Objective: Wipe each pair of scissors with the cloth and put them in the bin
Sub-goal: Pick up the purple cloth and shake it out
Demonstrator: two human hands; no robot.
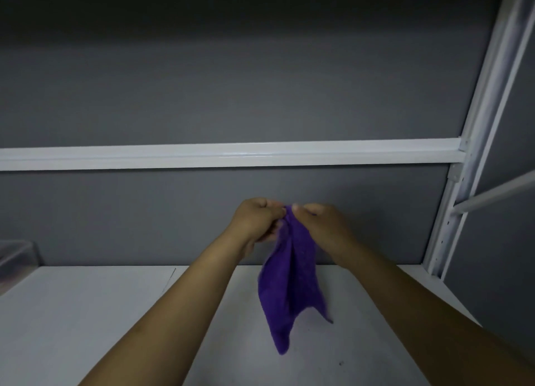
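Both hands up, mid-frame. The left hand (254, 220) and right hand (321, 223) sit close together, w/ fingers (273, 212) curled in and pinching the top of the purple cloth (289, 293). The cloth hangs bunched in long folds, its tail pointing to the lower centre over the white desk (86, 327). Can't tell if the tip touches the desk or hangs just above it.

Risks, as I judge them:
- The grip looks like a light pinch at one gathered spot. If either hand lets go to reach for sthg, the cloth could slip or drop.
- The cloth is bunched, not spread, so wiping like this means uneven cover and blades could get near bare skin.
- The dangling tail could drag on the desk and pick up dirt, e.g. the dark speck (341, 363) at lower centre-right.

Hidden or unclear:
- No scissors in view anywhere. They're prob. below or outside the frame, so the count is unknown.
- The bin (17, 258) at far left is only a blurry translucent corner, cut off by the edge, so I can't tell what's in it.
- Fingertips are buried in the cloth folds, so the exact hold isn't visible.
- The near desk edge is cut off at the bottom.
- Behind is a dim grey wall (231, 81) w/ a white rail (231, 155) and a post (477, 125) on the right.
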